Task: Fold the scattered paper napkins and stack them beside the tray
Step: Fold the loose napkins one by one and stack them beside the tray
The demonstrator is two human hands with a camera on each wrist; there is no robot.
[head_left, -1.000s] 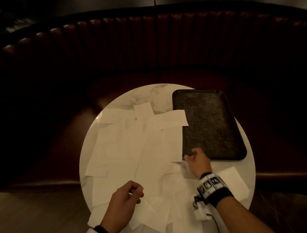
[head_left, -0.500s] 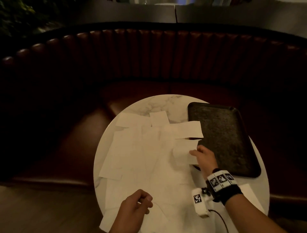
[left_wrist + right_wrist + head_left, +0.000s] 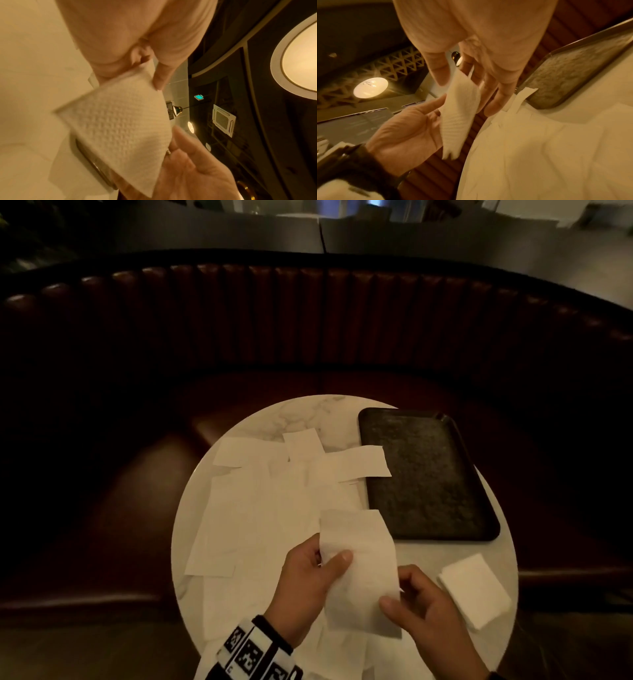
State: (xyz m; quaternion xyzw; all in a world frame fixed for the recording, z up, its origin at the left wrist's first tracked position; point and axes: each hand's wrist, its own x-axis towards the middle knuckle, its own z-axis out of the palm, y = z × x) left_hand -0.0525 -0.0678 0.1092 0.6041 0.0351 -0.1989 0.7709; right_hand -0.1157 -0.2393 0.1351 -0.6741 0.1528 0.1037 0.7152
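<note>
I hold one white paper napkin [image 3: 359,570] up over the near part of the round marble table [image 3: 301,416]. My left hand [image 3: 329,559] pinches its left edge, thumb on top. My right hand [image 3: 397,590] pinches its lower right edge. The left wrist view shows the embossed napkin [image 3: 116,128] caught between thumb and finger. In the right wrist view the napkin [image 3: 460,112] hangs between both hands. Several unfolded napkins [image 3: 274,508] lie scattered over the table's left and middle. A small folded stack [image 3: 474,589] lies right of my hands, just in front of the dark tray [image 3: 428,474].
The tray sits on the table's right side with one loose napkin [image 3: 363,465] overlapping its left rim; its rim [image 3: 539,83] shows in the right wrist view. A curved dark red leather booth [image 3: 308,320] wraps round the table's far side.
My right hand lifted a napkin from beside the tray and brought it toward me. My left hand left the table's near edge and took hold of the same napkin.
</note>
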